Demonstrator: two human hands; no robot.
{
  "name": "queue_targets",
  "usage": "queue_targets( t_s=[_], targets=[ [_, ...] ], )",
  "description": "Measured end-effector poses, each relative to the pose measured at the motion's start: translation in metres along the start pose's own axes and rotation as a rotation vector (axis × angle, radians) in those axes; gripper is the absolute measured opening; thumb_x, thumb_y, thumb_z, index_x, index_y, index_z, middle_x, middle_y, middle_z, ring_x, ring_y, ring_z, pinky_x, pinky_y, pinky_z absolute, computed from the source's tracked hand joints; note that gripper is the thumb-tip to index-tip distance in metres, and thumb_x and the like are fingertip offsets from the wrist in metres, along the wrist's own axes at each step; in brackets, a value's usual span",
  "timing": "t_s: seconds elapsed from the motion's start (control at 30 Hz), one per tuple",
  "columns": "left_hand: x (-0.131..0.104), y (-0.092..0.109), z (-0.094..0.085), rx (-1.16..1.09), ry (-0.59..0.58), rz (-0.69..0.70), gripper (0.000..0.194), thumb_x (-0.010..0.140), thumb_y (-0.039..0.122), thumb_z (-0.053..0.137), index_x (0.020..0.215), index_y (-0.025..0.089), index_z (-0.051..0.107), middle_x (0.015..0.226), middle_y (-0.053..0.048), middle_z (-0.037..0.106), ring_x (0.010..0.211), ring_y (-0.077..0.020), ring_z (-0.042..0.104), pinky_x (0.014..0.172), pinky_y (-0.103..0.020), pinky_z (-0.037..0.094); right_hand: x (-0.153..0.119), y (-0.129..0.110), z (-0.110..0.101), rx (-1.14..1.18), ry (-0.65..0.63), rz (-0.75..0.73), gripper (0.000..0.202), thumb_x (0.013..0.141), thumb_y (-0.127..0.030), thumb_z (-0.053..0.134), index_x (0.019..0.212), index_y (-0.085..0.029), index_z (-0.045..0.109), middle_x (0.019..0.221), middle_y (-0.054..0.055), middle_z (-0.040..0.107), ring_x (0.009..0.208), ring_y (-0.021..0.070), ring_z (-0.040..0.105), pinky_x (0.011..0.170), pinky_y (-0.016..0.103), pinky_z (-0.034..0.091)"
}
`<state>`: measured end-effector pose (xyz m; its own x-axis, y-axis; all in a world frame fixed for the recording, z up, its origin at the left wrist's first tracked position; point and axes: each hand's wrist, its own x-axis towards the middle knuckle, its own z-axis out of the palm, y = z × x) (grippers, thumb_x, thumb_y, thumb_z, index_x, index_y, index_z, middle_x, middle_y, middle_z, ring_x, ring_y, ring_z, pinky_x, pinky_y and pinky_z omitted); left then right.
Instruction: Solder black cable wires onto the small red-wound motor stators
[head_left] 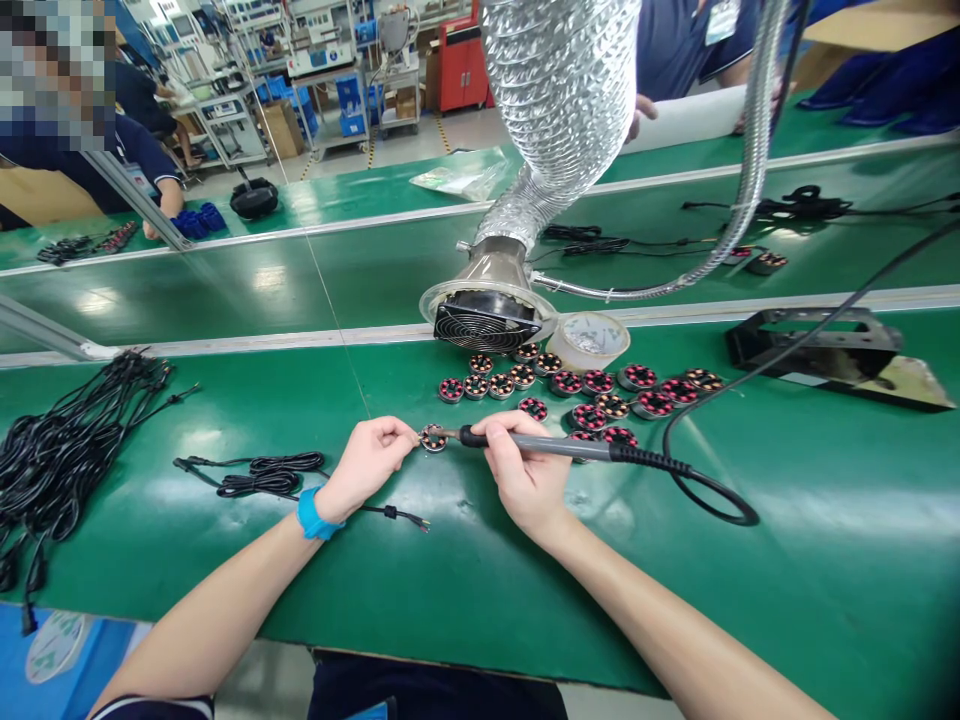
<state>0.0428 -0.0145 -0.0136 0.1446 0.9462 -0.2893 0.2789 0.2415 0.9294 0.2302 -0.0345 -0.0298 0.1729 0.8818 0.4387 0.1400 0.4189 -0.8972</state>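
Note:
In my right hand (525,475) is a soldering iron (555,445), gripped like a pen, its tip pointing left. The tip meets a small round motor stator (433,438) with copper windings on the green bench. My left hand (375,455), wearing a blue wrist strap (319,514), has thumb and fingers pinched at the stator's left edge; whether they hold the stator or a thin wire is too small to make out. Below the left hand lies a coiled black cable (270,475) with stripped ends. More red and copper stators (598,382) stand behind my right hand.
A fume extractor (487,310) on a silver duct hangs above the stators, beside a white plastic tub (590,340). Black cables (67,450) pile up at left. A soldering iron stand (832,355) is at right, the iron's cord looping nearby. Co-workers sit across the bench.

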Motion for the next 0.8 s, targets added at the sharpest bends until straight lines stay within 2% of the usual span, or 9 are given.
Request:
queue_targets(
  t_s=[0.33, 0.5, 0.67, 0.8],
  targets=[
    [-0.001, 0.000, -0.001, 0.024, -0.002, 0.002, 0.023, 0.077, 0.037, 0.061, 0.075, 0.014, 0.062, 0.053, 0.005, 0.046, 0.050, -0.0083, 0.036, 0.049, -0.022, 0.025, -0.002, 0.003, 0.000, -0.043, -0.002, -0.048, 0.023, 0.096, -0.031, 0.051, 0.081, -0.020, 0.064, 0.069, 0.004, 0.065, 0.068, 0.0188, 0.066, 0.057, 0.030, 0.051],
    [-0.002, 0.002, -0.001, 0.011, -0.002, 0.024, 0.025, 0.077, 0.038, 0.061, 0.077, 0.013, 0.062, 0.054, 0.004, 0.047, 0.051, -0.0087, 0.039, 0.051, -0.022, 0.029, -0.002, -0.001, 0.001, -0.198, -0.093, -0.126, 0.016, 0.097, -0.026, 0.053, 0.097, -0.021, 0.068, 0.068, 0.001, 0.067, 0.062, 0.0152, 0.066, 0.061, 0.028, 0.054],
    [-0.002, 0.001, -0.001, 0.005, -0.014, 0.058, 0.028, 0.080, 0.042, 0.062, 0.078, 0.014, 0.062, 0.056, 0.004, 0.048, 0.052, -0.0092, 0.041, 0.051, -0.023, 0.030, 0.002, 0.002, 0.010, -0.246, -0.218, -0.350, 0.024, 0.096, -0.017, 0.054, 0.114, -0.024, 0.067, 0.093, 0.005, 0.070, 0.079, 0.0149, 0.068, 0.075, 0.028, 0.057],
    [-0.003, -0.001, -0.001, 0.049, -0.017, 0.116, 0.030, 0.083, 0.045, 0.061, 0.079, 0.015, 0.061, 0.058, 0.004, 0.050, 0.053, -0.0101, 0.044, 0.052, -0.023, 0.032, 0.001, 0.016, 0.018, -0.279, -0.301, -0.328, 0.036, 0.096, -0.014, 0.051, 0.129, -0.027, 0.060, 0.108, 0.008, 0.063, 0.093, 0.0160, 0.068, 0.085, 0.030, 0.057]
  ],
)
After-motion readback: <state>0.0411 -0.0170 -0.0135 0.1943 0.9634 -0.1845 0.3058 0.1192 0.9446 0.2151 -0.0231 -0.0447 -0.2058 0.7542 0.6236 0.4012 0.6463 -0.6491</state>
